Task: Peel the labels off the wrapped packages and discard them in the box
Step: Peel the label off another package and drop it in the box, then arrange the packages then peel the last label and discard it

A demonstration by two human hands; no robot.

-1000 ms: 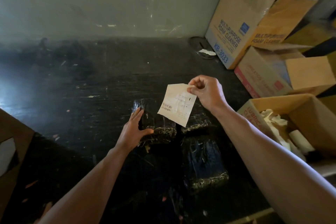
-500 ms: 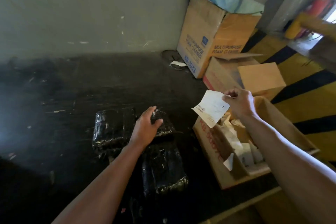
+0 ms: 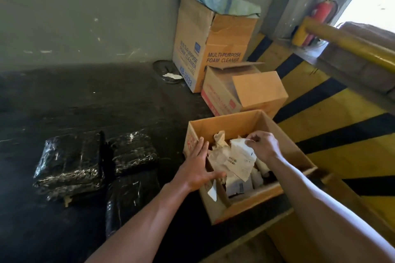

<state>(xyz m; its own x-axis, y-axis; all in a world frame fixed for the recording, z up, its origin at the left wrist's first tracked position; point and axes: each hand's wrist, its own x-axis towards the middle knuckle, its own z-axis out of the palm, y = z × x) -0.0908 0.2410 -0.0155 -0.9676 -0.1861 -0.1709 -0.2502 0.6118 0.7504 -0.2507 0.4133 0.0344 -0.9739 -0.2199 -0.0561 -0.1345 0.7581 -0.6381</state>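
Observation:
Three black wrapped packages lie on the dark floor: one at left (image 3: pixel 70 162), one behind it to the right (image 3: pixel 132 151), one nearer me (image 3: pixel 132 196). An open cardboard box (image 3: pixel 245 205) at right holds several crumpled peeled labels. My right hand (image 3: pixel 264 147) pinches a white label (image 3: pixel 242 158) by its top corner, hanging inside the box. My left hand (image 3: pixel 198 168) rests spread on the box's left wall, fingers apart, holding nothing.
A tall "foam cleaner" carton (image 3: pixel 211 49) and a smaller open carton (image 3: pixel 243 92) stand behind the box against the grey wall. Yellow and black striped floor (image 3: pixel 342 134) runs at right, with a yellow rail (image 3: pixel 352 47) and a red fire extinguisher (image 3: pixel 320 13).
My right hand carried the label from above the packages rightward and down into the box. My left hand left the package and moved to the box's wall. The view turned right.

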